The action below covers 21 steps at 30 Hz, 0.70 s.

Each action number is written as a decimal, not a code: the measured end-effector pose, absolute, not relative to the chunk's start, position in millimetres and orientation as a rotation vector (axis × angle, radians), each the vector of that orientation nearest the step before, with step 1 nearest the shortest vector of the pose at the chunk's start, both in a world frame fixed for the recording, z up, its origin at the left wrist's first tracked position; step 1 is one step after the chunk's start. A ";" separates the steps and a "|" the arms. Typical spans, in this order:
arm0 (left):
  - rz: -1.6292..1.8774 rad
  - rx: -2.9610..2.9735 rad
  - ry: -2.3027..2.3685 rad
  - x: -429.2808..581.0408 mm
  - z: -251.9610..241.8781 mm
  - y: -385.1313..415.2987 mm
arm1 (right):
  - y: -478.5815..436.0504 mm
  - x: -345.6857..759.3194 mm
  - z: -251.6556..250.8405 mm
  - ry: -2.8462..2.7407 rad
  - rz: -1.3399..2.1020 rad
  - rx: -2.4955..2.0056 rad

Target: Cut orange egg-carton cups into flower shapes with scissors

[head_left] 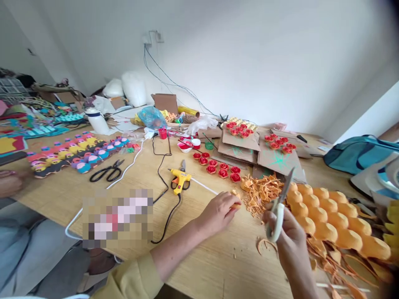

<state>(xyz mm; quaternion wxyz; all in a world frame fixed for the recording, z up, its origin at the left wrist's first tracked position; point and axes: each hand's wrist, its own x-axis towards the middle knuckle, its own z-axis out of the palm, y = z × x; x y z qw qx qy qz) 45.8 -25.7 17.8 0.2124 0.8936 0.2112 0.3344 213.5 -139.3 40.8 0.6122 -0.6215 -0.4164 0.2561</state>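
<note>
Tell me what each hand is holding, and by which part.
The right hand holds the scissors by their white handle, blades pointing up. The left hand pinches a small orange piece in its fingers; by which part cannot be told.

A mustard-yellow sleeve (134, 282) covers the left arm, bunched near the elbow at the near edge. Both forearms are uncovered; left hand (218, 214) and right hand (288, 232) are bare.

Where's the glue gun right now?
In the head view, the glue gun lies mid-table, up and left of the left hand, between the black scissors and the red roses.
</note>
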 end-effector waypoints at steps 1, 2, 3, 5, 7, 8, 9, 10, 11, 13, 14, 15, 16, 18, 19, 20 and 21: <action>0.945 2.508 0.578 39.3 18.4 -25.2 | -133.3 210.8 34.6 -0.974 0.650 -1.428; 0.945 2.541 0.568 34.5 18.1 -25.4 | -128.1 207.2 27.8 -0.981 0.706 -1.430; 0.929 2.575 0.554 31.7 16.9 -26.2 | -124.0 203.3 20.9 -0.984 0.751 -1.436; 0.868 2.646 0.493 30.8 12.9 -29.6 | -119.4 196.1 9.0 -0.994 0.813 -1.464; 0.830 2.705 0.450 33.4 8.7 -34.1 | -118.7 191.9 1.9 -1.012 0.834 -1.500; 0.822 2.725 0.451 34.8 6.9 -36.0 | -119.1 191.1 0.2 -1.023 0.842 -1.512; 0.821 2.739 0.466 35.6 5.5 -37.6 | -119.5 190.9 -0.7 -1.031 0.849 -1.521; 0.826 2.741 0.488 35.9 4.5 -38.5 | -119.9 191.1 -1.1 -1.037 0.850 -1.529; 0.837 2.733 0.514 35.5 3.8 -39.0 | -120.1 191.5 -1.4 -1.039 0.844 -1.538; 0.867 2.718 0.543 33.7 3.5 -39.1 | -120.0 192.0 -2.2 -1.026 0.815 -1.559; 0.887 2.718 0.536 32.6 3.8 -39.0 | -120.0 192.0 -2.9 -1.013 0.809 -1.565; 0.906 2.729 0.518 31.7 4.3 -39.1 | -120.0 191.9 -3.7 -1.001 0.821 -1.561; 0.929 2.746 0.492 31.1 5.2 -39.5 | -120.2 191.6 -4.5 -0.982 0.842 -1.551; 0.986 2.767 0.446 30.4 7.5 -41.3 | -121.1 191.3 -5.6 -0.926 0.872 -1.523; 1.009 2.767 0.431 30.3 8.8 -42.6 | -121.8 191.5 -6.0 -0.894 0.869 -1.512; 1.019 2.767 0.420 30.1 9.9 -43.9 | -122.5 192.0 -6.3 -0.865 0.857 -1.505; 1.017 2.769 0.409 29.9 10.8 -45.3 | -123.4 192.9 -6.7 -0.845 0.840 -1.499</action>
